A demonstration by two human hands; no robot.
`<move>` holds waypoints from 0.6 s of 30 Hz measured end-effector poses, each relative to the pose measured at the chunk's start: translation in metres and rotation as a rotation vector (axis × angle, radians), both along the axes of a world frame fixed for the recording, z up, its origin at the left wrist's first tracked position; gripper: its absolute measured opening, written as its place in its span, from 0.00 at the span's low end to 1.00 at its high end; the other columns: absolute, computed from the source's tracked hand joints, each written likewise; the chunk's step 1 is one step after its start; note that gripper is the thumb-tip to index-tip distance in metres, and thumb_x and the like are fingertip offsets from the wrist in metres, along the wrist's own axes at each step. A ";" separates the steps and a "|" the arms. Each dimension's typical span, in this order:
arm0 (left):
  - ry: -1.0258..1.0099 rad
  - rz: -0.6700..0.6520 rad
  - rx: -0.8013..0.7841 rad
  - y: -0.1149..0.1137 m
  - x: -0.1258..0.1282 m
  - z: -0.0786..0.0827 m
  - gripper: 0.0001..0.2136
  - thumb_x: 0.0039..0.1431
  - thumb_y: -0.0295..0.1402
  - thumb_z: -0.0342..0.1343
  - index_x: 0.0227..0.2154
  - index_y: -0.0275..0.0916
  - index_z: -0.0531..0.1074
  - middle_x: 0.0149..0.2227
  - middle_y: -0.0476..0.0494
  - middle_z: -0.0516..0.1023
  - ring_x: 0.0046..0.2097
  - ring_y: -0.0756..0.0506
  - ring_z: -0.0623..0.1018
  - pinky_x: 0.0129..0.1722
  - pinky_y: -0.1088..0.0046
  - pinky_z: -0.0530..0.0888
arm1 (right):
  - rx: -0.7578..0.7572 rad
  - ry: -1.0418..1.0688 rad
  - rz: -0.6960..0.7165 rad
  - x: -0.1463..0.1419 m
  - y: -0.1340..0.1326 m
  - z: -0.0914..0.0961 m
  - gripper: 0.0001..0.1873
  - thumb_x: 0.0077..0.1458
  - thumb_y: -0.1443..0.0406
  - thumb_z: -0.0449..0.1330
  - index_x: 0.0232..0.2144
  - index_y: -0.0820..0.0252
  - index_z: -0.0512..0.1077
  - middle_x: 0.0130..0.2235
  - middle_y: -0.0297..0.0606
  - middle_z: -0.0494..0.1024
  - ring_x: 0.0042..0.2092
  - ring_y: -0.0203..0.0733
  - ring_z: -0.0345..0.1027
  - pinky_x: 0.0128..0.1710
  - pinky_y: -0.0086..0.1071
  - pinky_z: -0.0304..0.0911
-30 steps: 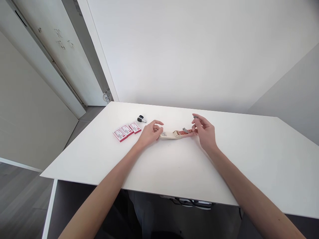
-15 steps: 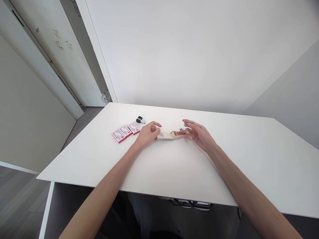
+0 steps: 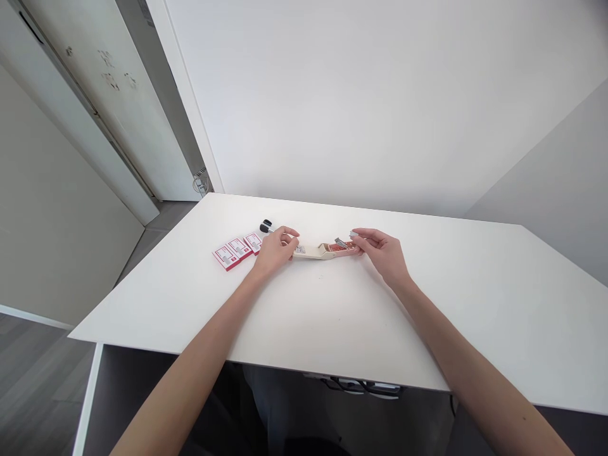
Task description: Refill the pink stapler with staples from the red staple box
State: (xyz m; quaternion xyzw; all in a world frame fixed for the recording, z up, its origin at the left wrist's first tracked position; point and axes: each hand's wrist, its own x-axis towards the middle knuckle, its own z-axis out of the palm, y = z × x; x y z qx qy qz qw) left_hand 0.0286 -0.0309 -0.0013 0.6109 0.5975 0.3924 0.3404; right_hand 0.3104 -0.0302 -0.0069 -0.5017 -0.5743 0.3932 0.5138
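A long, narrow cream-coloured case (image 3: 311,252) lies across the middle of the white desk, with a patterned label near its left end. Its right part is an uncovered pinkish tray (image 3: 338,248) with reddish contents and a small silver metal piece (image 3: 341,242) sitting tilted in it. My left hand (image 3: 278,250) is closed on the case's left end, thumb and fingers together. Over the tray's right end, my right hand (image 3: 386,254) pinches a small silvery piece (image 3: 353,234). Its exact kind is too small to tell.
Several red-and-white small boxes (image 3: 239,248) lie in a slanted row left of my left hand. Behind that hand is a black-and-silver staple remover (image 3: 266,226), partly covered. The desk (image 3: 332,316) meets a white wall; cables (image 3: 361,387) hang below its front edge.
The case and my left hand have shifted slightly left. My right hand's fingers have come together around the small silvery piece, and more of the pinkish tray shows.
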 end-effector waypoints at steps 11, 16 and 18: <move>0.013 -0.017 0.023 0.000 -0.001 -0.002 0.11 0.60 0.39 0.54 0.43 0.44 0.75 0.29 0.51 0.79 0.28 0.47 0.78 0.32 0.70 0.72 | 0.096 -0.232 -0.037 -0.004 -0.004 -0.007 0.17 0.60 0.49 0.68 0.41 0.54 0.84 0.46 0.40 0.87 0.45 0.49 0.77 0.48 0.44 0.69; 0.021 -0.021 0.018 -0.001 0.000 0.000 0.11 0.60 0.39 0.55 0.43 0.43 0.75 0.29 0.51 0.79 0.28 0.47 0.78 0.32 0.70 0.73 | 0.108 -0.255 -0.033 -0.005 -0.003 -0.008 0.17 0.62 0.49 0.66 0.44 0.53 0.83 0.47 0.41 0.86 0.44 0.48 0.76 0.47 0.44 0.68; 0.030 -0.027 0.018 -0.002 0.001 0.001 0.11 0.61 0.39 0.55 0.43 0.43 0.75 0.28 0.51 0.79 0.28 0.47 0.78 0.33 0.70 0.73 | 0.118 -0.267 -0.033 -0.006 -0.003 -0.009 0.17 0.63 0.50 0.65 0.45 0.54 0.83 0.48 0.41 0.86 0.44 0.48 0.75 0.47 0.43 0.68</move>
